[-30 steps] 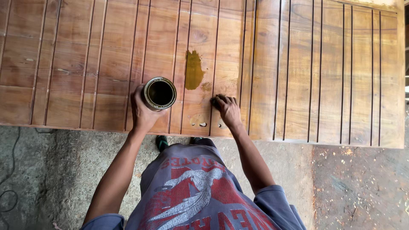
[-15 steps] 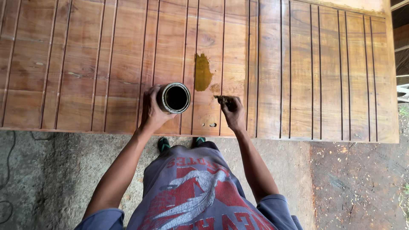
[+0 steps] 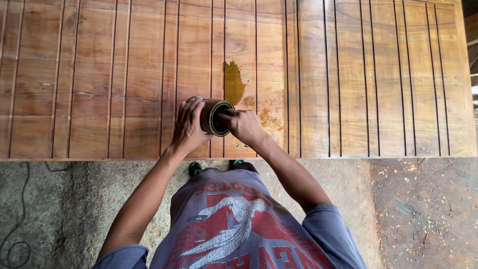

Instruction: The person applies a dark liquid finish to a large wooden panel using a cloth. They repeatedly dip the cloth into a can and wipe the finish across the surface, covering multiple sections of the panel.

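- Looking down from the head camera, the left hand [image 3: 188, 124] wrapped its fingers [image 3: 191, 105] around the side of a small round tin can [image 3: 215, 117], holding it tilted so that its open mouth faced toward the right hand.
- The can was lifted near the front edge of the wooden surface [image 3: 358, 79], a wide panel of reddish-brown boards with narrow dark grooves running away from the person.
- The right hand [image 3: 244, 125] was at the can's mouth, its fingers [image 3: 228, 113] bunched and reaching into the opening; whether they gripped anything inside could not be told, since the rim hid the tips.
- Just beyond the can, a dark yellowish wet stain [image 3: 233, 82] lay on one board, with fainter smears [image 3: 269, 119] beside the right hand.
- Both forearms stretched forward from a grey shirt [image 3: 234, 224] with a red and white print.
- Below the surface's edge, rough concrete floor [image 3: 64, 199] showed, with a thin black cable [image 3: 20, 234] at the left and scattered sawdust [image 3: 428, 214] at the right.
- Dark shoes with green trim [image 3: 195, 168] peeked out under the front edge.
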